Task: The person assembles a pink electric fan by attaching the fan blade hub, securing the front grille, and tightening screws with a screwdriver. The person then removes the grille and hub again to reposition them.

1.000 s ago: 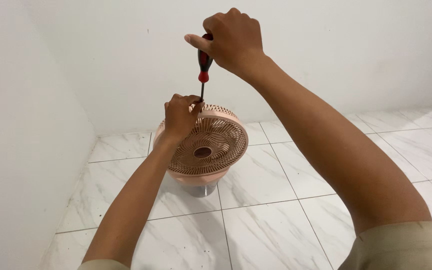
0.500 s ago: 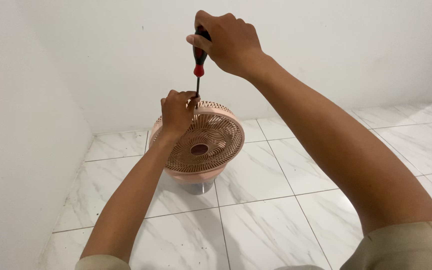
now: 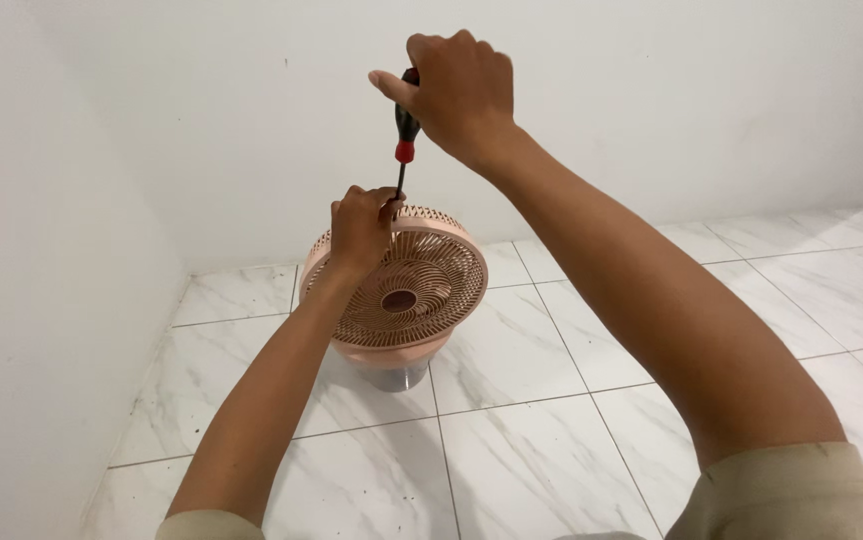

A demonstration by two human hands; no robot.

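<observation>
The pink fan (image 3: 401, 300) stands on the white marble tile floor (image 3: 541, 450), near the corner of the two white walls (image 3: 201, 120), and its round grille faces up and toward the camera. Under the fan a grey base (image 3: 391, 378) shows a little.

At the left of the fan, the left hand (image 3: 361, 232) rests on the upper left rim of the grille. Its fingers are curled closed and they pinch around the thin metal shaft at the place where the shaft meets the rim.

Directly above the upper rim of the fan, the screwdriver (image 3: 405, 135) stands almost upright, with a red and black handle. The tip is hidden behind the left fingers.

Above the fan and slightly to the right, the right hand (image 3: 456, 90) is closed as a fist over the top of the handle, with the thumb stretched out to the left. The right forearm goes down to the lower right, well apart from the fan.
</observation>
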